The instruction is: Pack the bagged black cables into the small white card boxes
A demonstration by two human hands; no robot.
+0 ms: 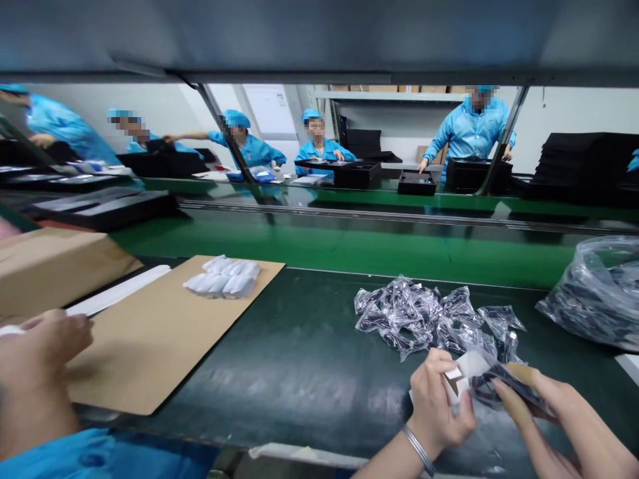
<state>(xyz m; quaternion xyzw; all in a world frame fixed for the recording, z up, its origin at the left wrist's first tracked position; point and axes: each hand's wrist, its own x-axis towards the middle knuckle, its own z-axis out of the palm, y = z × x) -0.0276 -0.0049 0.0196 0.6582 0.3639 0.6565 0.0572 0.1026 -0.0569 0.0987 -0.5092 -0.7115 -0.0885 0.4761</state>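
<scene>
My left hand, with a silver bracelet at the wrist, pinches a small white piece with a brown patch. Close beside it on the right, my right hand grips a clear plastic bag with something dark inside; finger covers show on its thumb and a finger. The bag's near end meets the white piece. Just beyond my hands, a pile of small clear bags with dark contents lies on the dark green work surface.
A large clear bag of dark items sits at right. Left are a cardboard sheet bearing white wrapped bundles, a carton and a co-worker's hand. Beyond the green belt, several people in blue handle black boxes.
</scene>
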